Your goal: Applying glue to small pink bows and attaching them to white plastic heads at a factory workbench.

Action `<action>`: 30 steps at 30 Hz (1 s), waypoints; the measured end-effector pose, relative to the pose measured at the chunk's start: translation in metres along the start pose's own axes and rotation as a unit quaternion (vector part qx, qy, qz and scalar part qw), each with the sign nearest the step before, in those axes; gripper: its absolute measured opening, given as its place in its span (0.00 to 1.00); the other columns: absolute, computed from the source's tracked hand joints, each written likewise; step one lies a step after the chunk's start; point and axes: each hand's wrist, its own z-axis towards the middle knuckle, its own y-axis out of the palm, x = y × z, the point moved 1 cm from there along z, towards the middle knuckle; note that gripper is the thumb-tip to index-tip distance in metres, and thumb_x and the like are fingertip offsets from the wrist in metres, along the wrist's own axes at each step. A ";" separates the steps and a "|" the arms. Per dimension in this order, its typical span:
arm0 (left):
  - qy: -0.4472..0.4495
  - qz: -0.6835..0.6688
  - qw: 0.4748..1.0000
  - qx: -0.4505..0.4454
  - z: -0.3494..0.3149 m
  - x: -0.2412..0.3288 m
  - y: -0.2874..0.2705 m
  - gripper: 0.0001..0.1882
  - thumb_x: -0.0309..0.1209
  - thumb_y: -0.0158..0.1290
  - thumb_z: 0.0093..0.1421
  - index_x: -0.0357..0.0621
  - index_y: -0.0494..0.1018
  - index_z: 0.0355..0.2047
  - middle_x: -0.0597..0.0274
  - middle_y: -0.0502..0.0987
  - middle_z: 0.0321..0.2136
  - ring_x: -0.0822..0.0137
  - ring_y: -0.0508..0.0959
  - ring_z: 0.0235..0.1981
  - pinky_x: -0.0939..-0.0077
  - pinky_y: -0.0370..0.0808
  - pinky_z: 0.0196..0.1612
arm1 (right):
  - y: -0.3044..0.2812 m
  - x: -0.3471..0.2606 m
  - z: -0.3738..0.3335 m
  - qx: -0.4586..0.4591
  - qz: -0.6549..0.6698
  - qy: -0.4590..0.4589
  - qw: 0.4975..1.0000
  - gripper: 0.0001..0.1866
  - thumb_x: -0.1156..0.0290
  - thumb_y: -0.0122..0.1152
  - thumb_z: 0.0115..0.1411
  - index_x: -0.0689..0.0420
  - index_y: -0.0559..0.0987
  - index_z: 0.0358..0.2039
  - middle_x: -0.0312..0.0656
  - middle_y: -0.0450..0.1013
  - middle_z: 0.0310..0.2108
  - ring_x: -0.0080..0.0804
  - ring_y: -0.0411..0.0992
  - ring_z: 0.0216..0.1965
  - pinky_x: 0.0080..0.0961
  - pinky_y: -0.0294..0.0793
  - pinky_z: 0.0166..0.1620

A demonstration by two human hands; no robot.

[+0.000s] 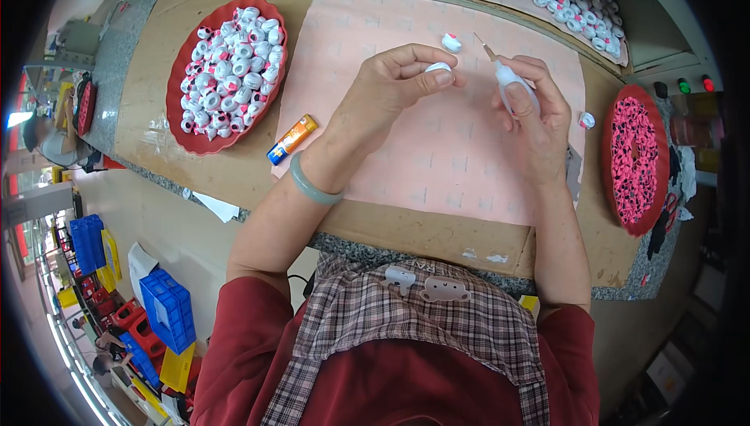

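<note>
My left hand [383, 90] pinches a small white rounded piece [439, 67] between thumb and fingertips over the pink paper sheet [437, 152]. In my right hand [547, 109] is a translucent squeeze bottle [513, 82] with a thin needle tip, which points up and left, apart from the white piece. Just beyond my left fingertips lies another white piece [451, 42] with a pink patch. One more white piece [586, 120] rests right of my right hand, by the sheet's edge.
At left stands a red scalloped tray [178, 125] heaped with white pieces. A red tray [608, 168] of small pink-and-black parts is at far right. An orange-and-blue tube or box [292, 140] lies near my left forearm. More white pieces [578, 19] fill the shelf behind.
</note>
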 end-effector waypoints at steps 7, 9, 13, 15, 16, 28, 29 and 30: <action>-0.025 -0.116 0.993 -0.016 -0.006 -0.001 -0.002 0.15 0.26 0.50 0.59 0.38 0.71 0.48 0.53 0.77 0.39 0.76 0.73 0.31 0.84 0.71 0.37 | -0.007 -0.009 0.000 0.102 0.000 0.002 0.995 0.18 0.72 0.58 0.58 0.62 0.70 0.48 0.40 0.72 0.32 0.17 0.66 0.24 0.09 0.60 0.22; -0.040 -0.158 0.986 -0.020 -0.007 -0.001 -0.001 0.15 0.25 0.49 0.60 0.37 0.70 0.48 0.51 0.76 0.40 0.74 0.75 0.33 0.82 0.73 0.39 | -0.007 -0.011 0.001 0.123 0.008 -0.011 0.992 0.19 0.72 0.58 0.58 0.63 0.70 0.48 0.40 0.72 0.32 0.17 0.66 0.23 0.09 0.61 0.22; -0.039 -0.186 0.982 -0.012 -0.008 -0.003 -0.001 0.16 0.24 0.47 0.60 0.36 0.68 0.49 0.48 0.75 0.42 0.68 0.78 0.38 0.78 0.75 0.45 | -0.005 -0.020 -0.002 0.123 -0.037 -0.047 0.991 0.20 0.71 0.57 0.59 0.65 0.68 0.50 0.44 0.73 0.34 0.17 0.67 0.24 0.10 0.62 0.22; -0.036 -0.192 0.980 -0.031 -0.008 -0.003 -0.003 0.15 0.24 0.47 0.60 0.36 0.68 0.48 0.48 0.75 0.42 0.66 0.78 0.39 0.78 0.76 0.44 | -0.005 -0.023 -0.004 0.121 -0.055 -0.086 0.987 0.21 0.70 0.56 0.60 0.65 0.67 0.52 0.44 0.73 0.35 0.18 0.67 0.24 0.10 0.63 0.23; -0.034 -0.195 0.979 -0.041 -0.009 -0.003 -0.003 0.15 0.25 0.48 0.60 0.36 0.68 0.48 0.48 0.75 0.42 0.65 0.78 0.39 0.78 0.76 0.44 | -0.004 -0.024 -0.005 0.120 -0.065 -0.106 0.985 0.22 0.69 0.55 0.61 0.66 0.66 0.52 0.45 0.73 0.35 0.18 0.67 0.24 0.10 0.63 0.23; -0.037 -0.228 0.972 -0.038 -0.009 -0.007 0.000 0.10 0.24 0.48 0.60 0.38 0.70 0.42 0.52 0.77 0.38 0.61 0.78 0.40 0.74 0.76 0.46 | 0.000 -0.031 -0.012 0.076 -0.227 -0.239 0.941 0.22 0.66 0.51 0.63 0.66 0.65 0.53 0.45 0.73 0.34 0.15 0.64 0.23 0.09 0.63 0.25; -0.037 -0.229 0.972 -0.038 -0.009 -0.007 0.000 0.10 0.24 0.48 0.60 0.38 0.70 0.42 0.52 0.77 0.38 0.61 0.78 0.40 0.74 0.76 0.46 | 0.000 -0.031 -0.012 0.075 -0.227 -0.238 0.941 0.22 0.66 0.51 0.63 0.66 0.65 0.53 0.45 0.73 0.34 0.15 0.64 0.23 0.09 0.63 0.25; -0.037 -0.230 0.972 -0.040 -0.009 -0.007 0.000 0.10 0.24 0.48 0.60 0.37 0.70 0.43 0.51 0.77 0.38 0.60 0.78 0.40 0.73 0.76 0.46 | 0.000 -0.032 -0.013 0.074 -0.238 -0.238 0.939 0.22 0.66 0.51 0.63 0.66 0.65 0.53 0.45 0.73 0.34 0.15 0.64 0.23 0.09 0.63 0.25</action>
